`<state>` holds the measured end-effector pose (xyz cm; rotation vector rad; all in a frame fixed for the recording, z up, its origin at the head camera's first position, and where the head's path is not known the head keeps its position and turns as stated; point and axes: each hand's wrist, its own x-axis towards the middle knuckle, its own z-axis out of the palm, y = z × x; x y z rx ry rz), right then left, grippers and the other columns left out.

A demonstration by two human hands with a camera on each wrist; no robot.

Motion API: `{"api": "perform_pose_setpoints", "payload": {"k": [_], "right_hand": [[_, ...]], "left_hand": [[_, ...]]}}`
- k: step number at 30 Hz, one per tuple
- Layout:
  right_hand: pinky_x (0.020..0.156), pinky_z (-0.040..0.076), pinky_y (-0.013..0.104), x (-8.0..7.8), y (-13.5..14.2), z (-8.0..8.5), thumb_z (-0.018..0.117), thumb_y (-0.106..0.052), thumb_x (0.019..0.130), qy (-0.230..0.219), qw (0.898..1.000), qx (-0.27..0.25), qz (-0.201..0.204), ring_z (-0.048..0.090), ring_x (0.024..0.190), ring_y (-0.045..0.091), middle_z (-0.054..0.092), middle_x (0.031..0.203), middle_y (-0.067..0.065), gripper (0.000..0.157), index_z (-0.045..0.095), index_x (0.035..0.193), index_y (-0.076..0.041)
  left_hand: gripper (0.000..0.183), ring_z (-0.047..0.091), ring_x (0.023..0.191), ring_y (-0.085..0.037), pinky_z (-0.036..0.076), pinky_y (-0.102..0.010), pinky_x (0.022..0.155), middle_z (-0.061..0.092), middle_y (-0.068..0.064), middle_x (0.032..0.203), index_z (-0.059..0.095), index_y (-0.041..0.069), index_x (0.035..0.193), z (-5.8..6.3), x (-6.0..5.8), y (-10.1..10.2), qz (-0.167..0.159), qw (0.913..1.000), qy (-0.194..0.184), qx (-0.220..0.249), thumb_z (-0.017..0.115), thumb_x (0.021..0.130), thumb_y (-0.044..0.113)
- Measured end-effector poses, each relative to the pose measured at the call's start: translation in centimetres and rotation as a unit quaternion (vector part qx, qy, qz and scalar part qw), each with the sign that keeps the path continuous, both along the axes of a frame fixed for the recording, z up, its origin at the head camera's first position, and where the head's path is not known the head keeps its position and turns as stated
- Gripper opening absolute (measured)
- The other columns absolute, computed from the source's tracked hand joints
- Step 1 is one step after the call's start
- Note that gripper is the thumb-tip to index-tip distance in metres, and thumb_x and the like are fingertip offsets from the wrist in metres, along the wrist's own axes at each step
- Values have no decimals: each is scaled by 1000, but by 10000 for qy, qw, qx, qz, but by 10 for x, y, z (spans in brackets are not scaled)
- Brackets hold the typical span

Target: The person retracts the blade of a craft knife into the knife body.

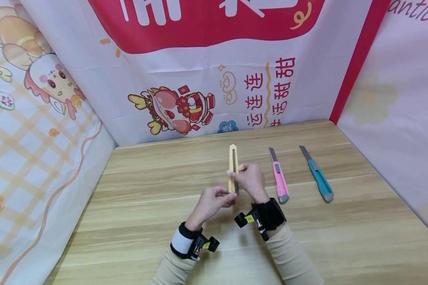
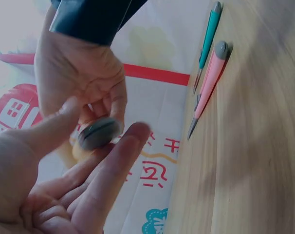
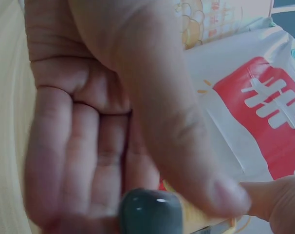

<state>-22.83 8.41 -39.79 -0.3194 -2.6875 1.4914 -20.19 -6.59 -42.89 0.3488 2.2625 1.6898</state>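
Observation:
A yellow utility knife (image 1: 234, 166) with a grey end cap (image 2: 100, 133) is held up above the table, roughly upright in the head view. Its slot shows a dark strip, and no blade sticks out past the tip. My right hand (image 1: 251, 182) pinches it around the middle, thumb across the front. At its lower end, my left hand (image 1: 214, 202) holds the knife between thumb and fingers. The grey cap (image 3: 151, 212) also shows below the right thumb in the right wrist view. To the right lie a pink utility knife (image 1: 279, 180) and a teal utility knife (image 1: 320, 178), blades out.
The wooden table (image 1: 146, 174) runs back to a printed white and red cloth (image 1: 185, 71). More cloth hangs at the left side (image 1: 32, 158) and right side (image 1: 396, 130). Each wrist wears a strap with a small camera.

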Motion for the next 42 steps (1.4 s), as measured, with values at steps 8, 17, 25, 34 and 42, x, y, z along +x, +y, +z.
{"api": "perform_pose_setpoints", "payload": {"k": [8,17,25,34,42], "right_hand": [[46,32,18,-9,7,-8,79,-31,77,-613,9970,437,202,46,54,10,56,61,-2,30,65,73,-6],[44,32,18,-15,9,-29,80,-28,77,-892,9900,1066,223,46,52,10,50,58,-3,35,52,65,-11],[50,34,22,-28,3,-37,79,-34,76,-1382,9759,1663,300,48,56,14,52,62,-1,35,54,65,-11],[51,35,24,-38,-2,-39,79,-34,74,-1437,9646,2182,360,51,62,17,52,66,1,33,59,68,-9],[55,43,28,-42,-6,-42,79,-32,72,-1513,9550,2521,404,57,70,20,63,76,6,30,65,80,-7]], "left_hand": [[44,75,87,-26,63,-35,79,71,-27,103,65,-7,110,3,-4,-11,128,9995,-233,-149,57,97,34],[44,74,87,-25,63,-31,79,71,-27,103,66,-4,108,4,-7,-14,245,9995,-188,-69,55,97,37],[37,74,83,-22,63,-28,76,71,-27,98,64,-10,108,7,-9,-17,456,9988,-1,182,52,100,24],[35,74,85,-26,63,-29,77,70,-28,99,63,-11,109,10,-9,-18,463,9985,-15,298,49,101,21],[34,74,86,-25,63,-28,77,69,-29,102,62,-10,110,12,-8,-19,346,9985,-88,412,48,102,19]]}}
